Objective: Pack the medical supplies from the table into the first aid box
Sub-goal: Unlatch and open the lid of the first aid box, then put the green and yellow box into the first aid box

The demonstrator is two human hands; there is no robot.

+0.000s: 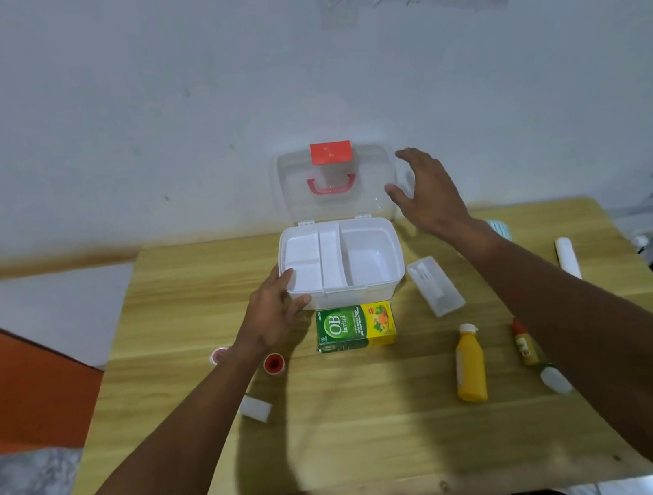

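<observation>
At frame centre we see the first aid box point(340, 262) lid-up, its tray bare, our left hand point(273, 313) gripping its near-left corner, our right hand point(427, 192) spread, holding nothing, by the lid point(376, 196), supplies like the herbal carton point(355, 327) below, our right arm hiding part of a small bottle point(524, 342).

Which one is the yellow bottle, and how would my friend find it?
Start at the open white box at the back of the wooden table. Go toward the table's near right part, past the green and yellow carton. The yellow bottle lies there; it is plain yellow with a white cap, fatter than the thin red-capped bottle right of it.
</observation>
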